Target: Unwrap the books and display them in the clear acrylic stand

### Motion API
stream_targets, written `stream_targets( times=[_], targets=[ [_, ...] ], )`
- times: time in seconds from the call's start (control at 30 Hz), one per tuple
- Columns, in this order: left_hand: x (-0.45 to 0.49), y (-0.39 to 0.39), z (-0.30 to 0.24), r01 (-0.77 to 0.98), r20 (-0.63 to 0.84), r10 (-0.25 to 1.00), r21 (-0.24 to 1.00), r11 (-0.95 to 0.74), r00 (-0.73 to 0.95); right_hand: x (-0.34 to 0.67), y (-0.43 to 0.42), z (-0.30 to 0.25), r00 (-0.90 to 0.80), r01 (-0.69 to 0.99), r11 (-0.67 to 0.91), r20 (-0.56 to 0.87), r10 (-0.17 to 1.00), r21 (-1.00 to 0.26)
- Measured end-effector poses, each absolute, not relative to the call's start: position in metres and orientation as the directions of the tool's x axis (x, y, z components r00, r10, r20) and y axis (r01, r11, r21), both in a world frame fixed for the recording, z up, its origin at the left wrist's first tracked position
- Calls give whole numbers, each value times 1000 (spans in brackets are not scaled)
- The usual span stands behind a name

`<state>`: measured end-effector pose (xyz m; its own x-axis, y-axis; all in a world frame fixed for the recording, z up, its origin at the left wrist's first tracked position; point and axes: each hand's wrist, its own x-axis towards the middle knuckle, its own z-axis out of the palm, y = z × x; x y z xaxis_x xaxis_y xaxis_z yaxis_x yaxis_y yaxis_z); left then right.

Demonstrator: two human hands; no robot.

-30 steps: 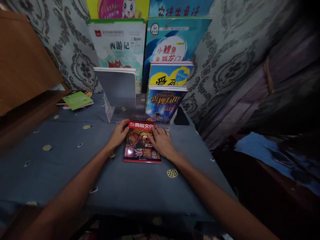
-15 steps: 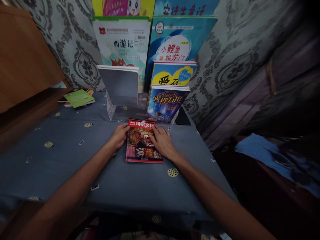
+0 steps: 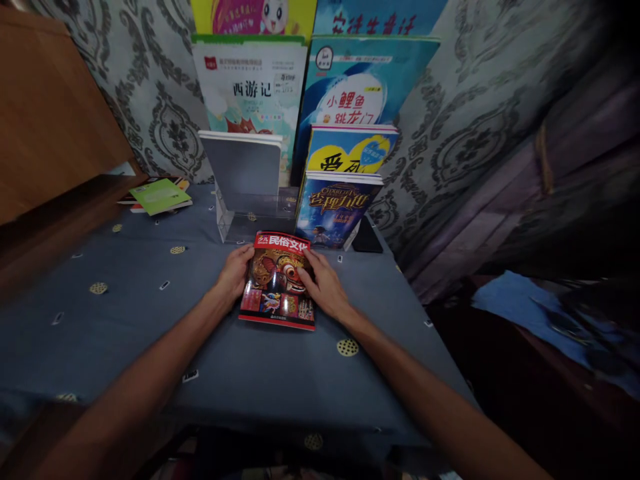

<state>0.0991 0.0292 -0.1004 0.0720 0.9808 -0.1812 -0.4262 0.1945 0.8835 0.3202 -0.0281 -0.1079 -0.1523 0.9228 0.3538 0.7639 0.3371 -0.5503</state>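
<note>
A red-covered book with a mask picture is tilted up off the grey-blue tablecloth, held from both sides. My left hand grips its left edge with curled fingers. My right hand clasps its right edge, thumb on the cover. Just behind it stands a clear acrylic stand with a grey book on its left and a dark blue book on its right.
Taller books lean against the patterned wall behind the stand: a white one, a teal one and a yellow-blue one. A green booklet lies at the back left by a wooden panel. A black object lies at the right.
The red book lay flat under my hands; now both hands grip its sides and its far edge has lifted and tilted toward me.
</note>
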Motion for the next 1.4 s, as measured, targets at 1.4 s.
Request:
stream_targets(
  times=[1.4],
  targets=[
    [90, 16, -84, -472, -337, 934, 847, 244, -122, 308, -45, -106, -205, -153, -49, -16, 979, -987]
  ],
)
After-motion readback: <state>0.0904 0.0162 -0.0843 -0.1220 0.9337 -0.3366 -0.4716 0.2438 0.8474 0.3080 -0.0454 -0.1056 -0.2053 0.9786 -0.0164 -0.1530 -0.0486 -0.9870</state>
